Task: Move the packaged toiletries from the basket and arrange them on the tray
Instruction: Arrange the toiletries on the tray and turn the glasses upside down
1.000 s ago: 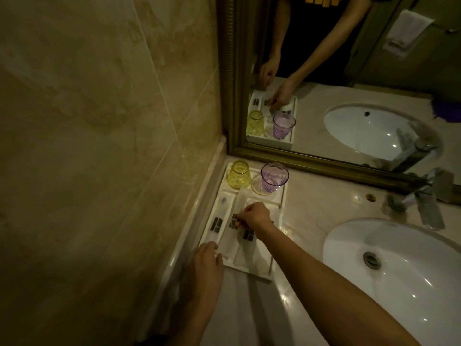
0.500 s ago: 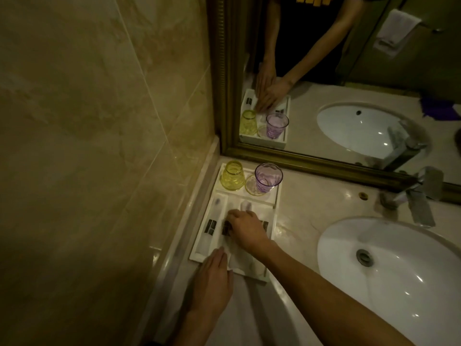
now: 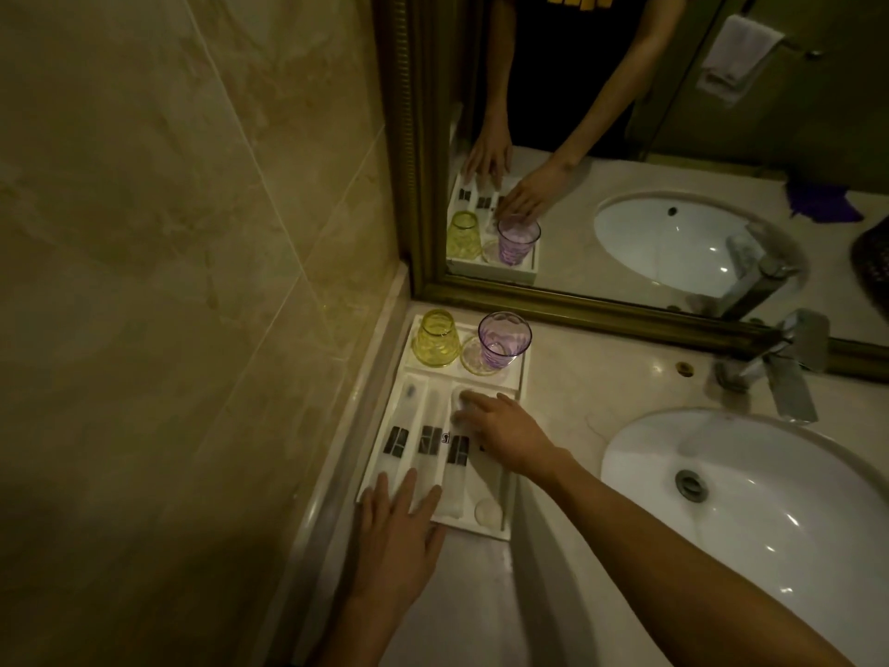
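Dim bathroom, low light: your white tray (image 3: 514, 531) sits at centre frame on the marble bench (image 3: 572, 392), pushed into the corner where the tiled wall (image 3: 168, 233) meets the gold-framed mirror (image 3: 625, 324).

Your left hand (image 3: 399, 527), lower centre, lies flat w/ fingers spread, tips pressing the near ends of the two leftmost packets (image 3: 401, 438); it grips nothing.

Your right hand (image 3: 500, 430), just right of centre, reaches in from the lower right, palm down, fingers loosely extended over the tray's right section, tips touching the far end of a packet there. Can't tell whether it pinches anything; it looks open.

Packaged toiletries: at least three long frosted sachets w/ dark labels lie side by side in the tray's near part, running lengthwise. A small round packet (image 3: 488, 512) sits at the tray's near right corner.

Tray's far section, upper centre: a yellow glass (image 3: 435, 339) upside down, a purple glass (image 3: 502, 339) upright beside it on a yellowish coaster.

Right side of frame: white sink (image 3: 769, 512) and chrome tap (image 3: 784, 368). A dark woven shape, poss. the basket (image 3: 870, 262), shows only in the mirror at far right edge.
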